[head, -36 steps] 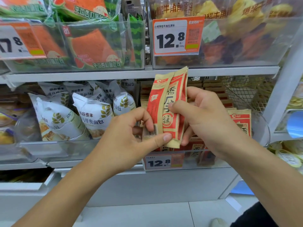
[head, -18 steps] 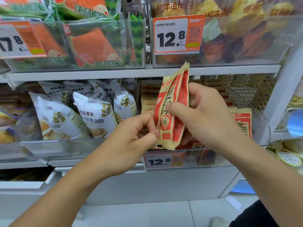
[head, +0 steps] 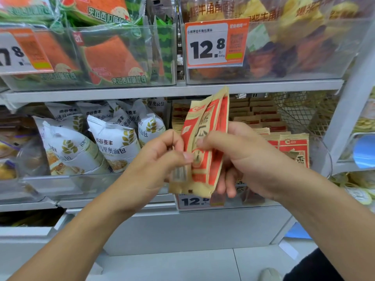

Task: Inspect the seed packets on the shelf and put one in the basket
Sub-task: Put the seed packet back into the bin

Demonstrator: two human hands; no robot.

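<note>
Before the lower shelf (head: 142, 203), a red-and-tan seed packet (head: 205, 142) was held upright, pinched at its left edge by the left hand (head: 160, 159) and gripped from the right by the right hand (head: 239, 159). Inspection was judged under way; next, it would need carrying to a basket, which was not seen. More packets (head: 292, 149) were stacked just behind, the upper shelf edge (head: 121, 94) close above; open room lay below.

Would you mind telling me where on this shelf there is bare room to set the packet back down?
The only free patch is the right end of the clear seed bin, between the upright red-and-tan seed packets and the wire mesh divider. The white bread bags crowd the left bin, and the rear stacks are packed.
</note>
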